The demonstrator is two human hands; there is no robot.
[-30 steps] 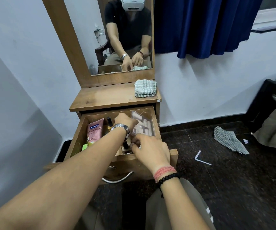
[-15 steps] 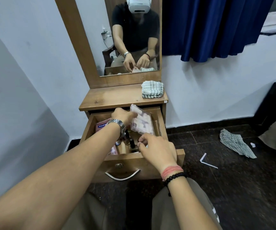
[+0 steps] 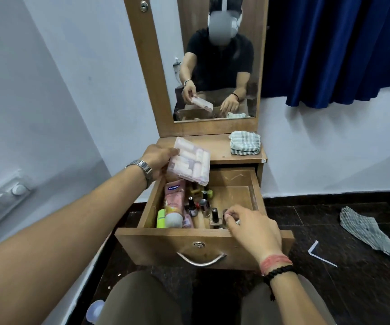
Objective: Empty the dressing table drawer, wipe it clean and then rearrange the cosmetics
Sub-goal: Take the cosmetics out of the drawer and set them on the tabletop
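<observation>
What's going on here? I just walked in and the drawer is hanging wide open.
A person sits at a dressing table emptying its open drawer. The left hand holds a clear packet of small tubes lifted above the drawer, near the tabletop. The right hand reaches into the drawer's front, fingers closing round something small among the nail polish bottles. A pink tube and other cosmetics lie inside. A folded cloth waits on the tabletop.
</observation>
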